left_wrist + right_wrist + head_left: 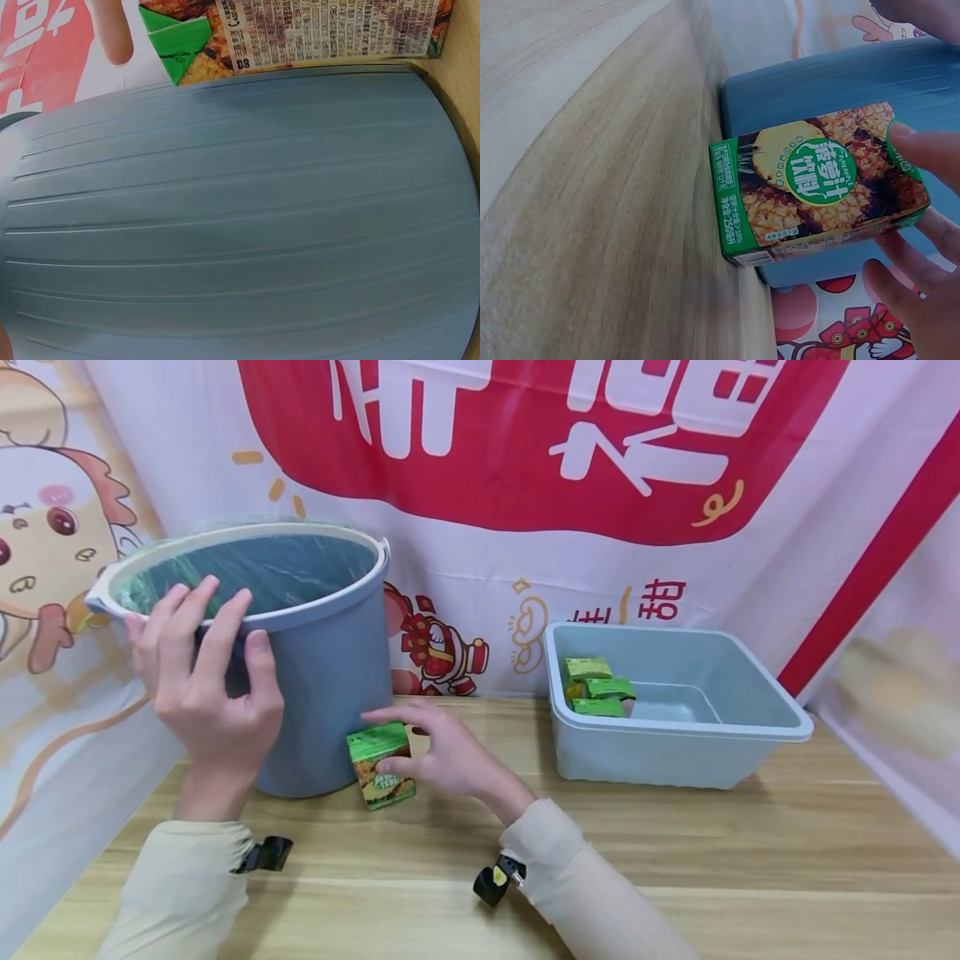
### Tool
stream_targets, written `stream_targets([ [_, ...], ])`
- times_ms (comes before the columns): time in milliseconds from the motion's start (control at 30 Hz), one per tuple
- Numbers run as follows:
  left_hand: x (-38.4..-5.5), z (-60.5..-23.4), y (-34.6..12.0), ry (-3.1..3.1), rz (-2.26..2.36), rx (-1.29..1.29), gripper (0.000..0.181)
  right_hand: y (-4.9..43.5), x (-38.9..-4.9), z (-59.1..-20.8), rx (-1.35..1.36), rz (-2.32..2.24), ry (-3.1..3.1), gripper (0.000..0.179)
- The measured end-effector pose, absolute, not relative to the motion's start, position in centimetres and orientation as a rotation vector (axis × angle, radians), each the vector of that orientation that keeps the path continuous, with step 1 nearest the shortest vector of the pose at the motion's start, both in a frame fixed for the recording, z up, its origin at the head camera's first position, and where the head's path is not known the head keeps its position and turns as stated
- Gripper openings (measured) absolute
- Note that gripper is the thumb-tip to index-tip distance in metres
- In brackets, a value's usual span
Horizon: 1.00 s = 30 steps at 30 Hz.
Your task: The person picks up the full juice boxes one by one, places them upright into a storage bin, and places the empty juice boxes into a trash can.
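My left hand (213, 693) lies against the front of a tall blue-grey bin (330, 668), its nearly straight fingers reaching up over the pale rim. In the left wrist view the bin's ribbed wall (240, 210) fills most of the picture. Beside the bin's foot, my right hand (450, 747) holds a green pineapple juice carton (381, 768), thumb on the printed front and index finger stretched past its top. The right wrist view shows this carton (817, 180) tilted close to the bin, other fingers (904, 259) behind it.
A clear liner (262, 572) lines the bin. On the right stands a light blue tub (652, 756) with several green-topped cartons (600, 687) at its left end. A printed cloth (465, 510) hangs behind the wooden table (420, 885).
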<state>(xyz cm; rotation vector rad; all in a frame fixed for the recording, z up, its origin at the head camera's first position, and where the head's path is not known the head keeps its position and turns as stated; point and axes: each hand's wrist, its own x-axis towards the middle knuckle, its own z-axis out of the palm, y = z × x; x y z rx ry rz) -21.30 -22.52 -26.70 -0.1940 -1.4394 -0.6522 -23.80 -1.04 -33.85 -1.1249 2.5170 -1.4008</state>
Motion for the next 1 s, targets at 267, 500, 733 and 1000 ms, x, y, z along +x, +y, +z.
stream_targets([
  [267, -21.3, -26.6, -22.4, -1.43, -0.658, -0.193, 0.035, -0.7, -23.6, -33.5, -1.102, -1.253, 2.616, 0.054],
  [500, -21.2, -26.6, -22.3, -1.428, -0.661, -0.193, 0.035, -0.1, -24.3, -33.1, -1.205, -1.195, 2.643, 0.057],
  [733, -21.1, -26.6, -22.2, -1.433, -0.66, -0.198, 0.035, 0.9, -24.6, -32.6, -1.082, -1.312, 2.654, 0.055],
  [1000, -21.1, -26.5, -22.3, -1.432, -0.662, -0.194, 0.035, 1.6, -25.0, -31.9, -1.022, -1.392, 2.718, 0.051],
])
